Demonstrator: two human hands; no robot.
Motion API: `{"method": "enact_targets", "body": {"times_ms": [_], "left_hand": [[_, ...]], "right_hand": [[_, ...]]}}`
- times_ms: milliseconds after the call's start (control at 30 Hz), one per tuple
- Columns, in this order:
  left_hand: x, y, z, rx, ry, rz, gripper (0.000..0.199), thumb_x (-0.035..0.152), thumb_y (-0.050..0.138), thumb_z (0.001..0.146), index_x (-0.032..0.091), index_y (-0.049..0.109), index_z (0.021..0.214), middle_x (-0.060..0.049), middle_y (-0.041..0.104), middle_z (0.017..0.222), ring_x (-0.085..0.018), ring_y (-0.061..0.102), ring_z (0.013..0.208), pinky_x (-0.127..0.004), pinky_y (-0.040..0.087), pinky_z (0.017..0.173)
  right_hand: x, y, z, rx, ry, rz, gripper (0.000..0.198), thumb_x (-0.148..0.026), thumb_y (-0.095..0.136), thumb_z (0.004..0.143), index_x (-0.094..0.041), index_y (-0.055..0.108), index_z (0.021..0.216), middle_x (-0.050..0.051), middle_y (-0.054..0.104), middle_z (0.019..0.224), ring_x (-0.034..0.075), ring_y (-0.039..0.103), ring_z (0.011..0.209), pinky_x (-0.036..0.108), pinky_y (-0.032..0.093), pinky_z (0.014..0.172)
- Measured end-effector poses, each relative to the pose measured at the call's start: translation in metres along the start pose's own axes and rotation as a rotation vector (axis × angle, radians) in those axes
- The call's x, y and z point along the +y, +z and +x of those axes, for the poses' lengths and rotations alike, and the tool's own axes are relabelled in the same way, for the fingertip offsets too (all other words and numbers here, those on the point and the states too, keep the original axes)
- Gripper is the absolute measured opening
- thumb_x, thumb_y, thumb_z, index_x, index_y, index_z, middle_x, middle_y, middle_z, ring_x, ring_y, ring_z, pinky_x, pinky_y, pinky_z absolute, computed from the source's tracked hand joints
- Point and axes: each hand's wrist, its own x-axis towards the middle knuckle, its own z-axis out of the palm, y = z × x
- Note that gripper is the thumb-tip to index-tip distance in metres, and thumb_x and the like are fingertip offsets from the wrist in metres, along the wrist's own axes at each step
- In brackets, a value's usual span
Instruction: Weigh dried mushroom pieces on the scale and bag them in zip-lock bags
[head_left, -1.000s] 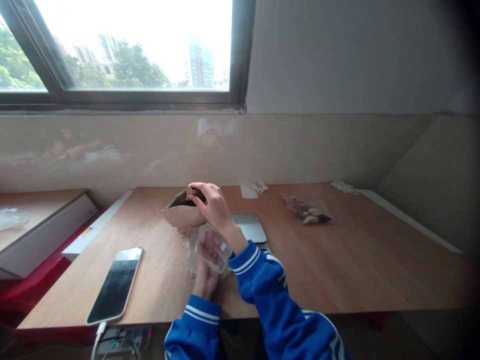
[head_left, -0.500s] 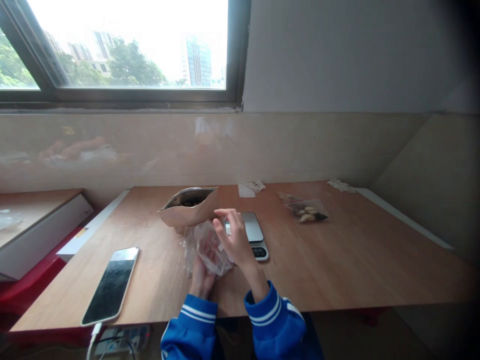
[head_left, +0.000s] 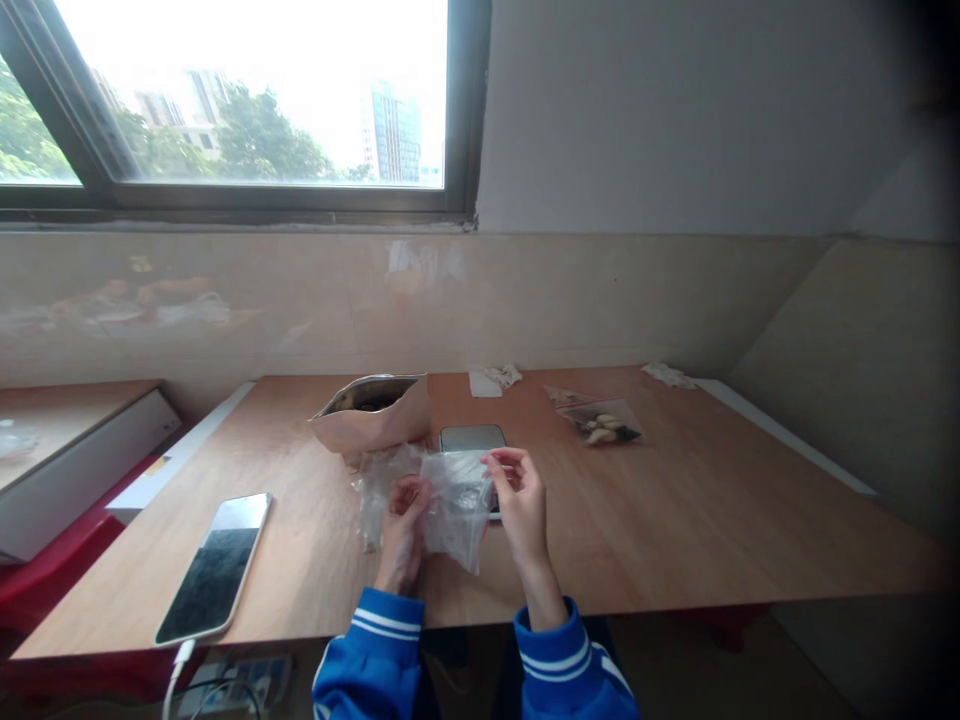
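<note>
Between my two hands a clear zip bag (head_left: 459,505) is stretched out above the table's front part. My left hand (head_left: 403,525) pinches its left side, and my right hand (head_left: 521,500) grips its upper right corner between thumb and fingers. Under and to the left of it lies more crumpled clear plastic (head_left: 373,497). Behind the bag, a small kitchen scale (head_left: 472,437) is partly covered from view. An open brown paper pouch (head_left: 375,425) with dark contents, too dim to name, lies just beyond my left hand.
At the left front lies a phone (head_left: 217,570) with a white cable (head_left: 177,680) plugged in. A zip bag with pale and dark pieces (head_left: 604,425) rests at the back right. White crumpled tissue (head_left: 504,376) lies near the wall, another (head_left: 667,375) farther right.
My right hand has moved right and down and closed on the corner of the zip bag, which is now spread between both hands. The view has shifted slightly.
</note>
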Motion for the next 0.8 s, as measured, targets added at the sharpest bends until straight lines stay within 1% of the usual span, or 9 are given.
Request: {"method": "enact_targets", "body": {"times_ms": [100, 233, 367, 433, 500, 600, 667, 733, 800], "left_hand": [[0.006, 0.003, -0.003, -0.085, 0.064, 0.216, 0.021, 0.028, 0.074, 0.071, 0.018, 0.066, 0.087, -0.002, 0.066, 0.087, -0.014, 0.062, 0.082, -0.023, 0.047, 0.074], [0.014, 0.005, -0.007, -0.100, 0.158, 0.506, 0.025, 0.035, 0.062, 0.080, 0.017, 0.063, 0.098, -0.007, 0.065, 0.101, -0.019, 0.062, 0.090, -0.030, 0.048, 0.081], [0.025, 0.000, -0.009, -0.072, 0.354, 0.896, 0.021, 0.030, 0.049, 0.086, 0.018, 0.061, 0.099, -0.009, 0.062, 0.105, -0.022, 0.060, 0.100, -0.038, 0.046, 0.091], [0.031, -0.008, -0.008, -0.026, 0.434, 1.070, 0.024, 0.027, 0.043, 0.087, 0.019, 0.061, 0.101, -0.009, 0.062, 0.108, -0.023, 0.059, 0.104, -0.040, 0.044, 0.095], [0.035, -0.019, -0.006, -0.031, 0.480, 1.243, 0.029, 0.025, 0.039, 0.088, 0.020, 0.063, 0.103, -0.009, 0.062, 0.113, -0.024, 0.055, 0.110, -0.042, 0.041, 0.099], [0.038, -0.037, -0.001, -0.082, 0.384, 1.467, 0.032, 0.026, 0.041, 0.087, 0.020, 0.067, 0.106, -0.010, 0.063, 0.117, -0.028, 0.053, 0.113, -0.047, 0.040, 0.097], [0.038, -0.046, -0.001, -0.106, 0.259, 1.586, 0.033, 0.026, 0.046, 0.084, 0.024, 0.068, 0.108, -0.009, 0.062, 0.121, -0.032, 0.052, 0.115, -0.050, 0.039, 0.096], [0.038, -0.051, -0.002, -0.115, 0.123, 1.694, 0.035, 0.029, 0.049, 0.084, 0.028, 0.068, 0.113, -0.008, 0.061, 0.124, -0.034, 0.051, 0.116, -0.051, 0.040, 0.093], [0.037, -0.053, -0.004, -0.092, 0.053, 1.753, 0.036, 0.033, 0.049, 0.084, 0.029, 0.066, 0.116, -0.010, 0.062, 0.121, -0.034, 0.054, 0.111, -0.049, 0.042, 0.090]], "right_hand": [[0.008, -0.015, 0.003, 0.133, -0.017, 0.046, 0.030, -0.048, 0.053, 0.085, -0.020, 0.052, 0.096, 0.008, 0.066, 0.092, 0.017, 0.062, 0.073, 0.032, 0.050, 0.071], [0.019, -0.033, 0.009, 0.252, -0.037, 0.126, 0.034, -0.049, 0.057, 0.082, -0.020, 0.050, 0.097, 0.004, 0.063, 0.090, 0.015, 0.059, 0.072, 0.030, 0.048, 0.070], [0.024, -0.046, 0.013, 0.272, -0.032, 0.133, 0.033, -0.048, 0.058, 0.082, -0.019, 0.050, 0.096, 0.002, 0.062, 0.086, 0.013, 0.055, 0.067, 0.028, 0.045, 0.067], [0.025, -0.051, 0.013, 0.263, -0.018, 0.144, 0.033, -0.048, 0.059, 0.081, -0.019, 0.050, 0.096, 0.002, 0.061, 0.085, 0.013, 0.055, 0.067, 0.027, 0.044, 0.066], [0.025, -0.053, 0.013, 0.256, -0.008, 0.163, 0.033, -0.047, 0.060, 0.081, -0.019, 0.050, 0.096, 0.001, 0.061, 0.085, 0.013, 0.055, 0.067, 0.027, 0.044, 0.066], [0.024, -0.053, 0.012, 0.236, 0.004, 0.188, 0.033, -0.047, 0.061, 0.080, -0.019, 0.050, 0.095, 0.001, 0.061, 0.085, 0.012, 0.054, 0.064, 0.026, 0.044, 0.063], [0.024, -0.052, 0.011, 0.216, 0.014, 0.201, 0.034, -0.048, 0.061, 0.080, -0.020, 0.050, 0.094, 0.000, 0.061, 0.083, 0.011, 0.053, 0.060, 0.025, 0.043, 0.060], [0.024, -0.051, 0.011, 0.192, 0.022, 0.201, 0.034, -0.048, 0.062, 0.080, -0.020, 0.050, 0.094, 0.000, 0.061, 0.081, 0.010, 0.052, 0.058, 0.024, 0.042, 0.056], [0.024, -0.051, 0.011, 0.164, 0.032, 0.194, 0.034, -0.048, 0.062, 0.079, -0.020, 0.050, 0.094, -0.001, 0.061, 0.079, 0.010, 0.051, 0.056, 0.024, 0.042, 0.054]]}}
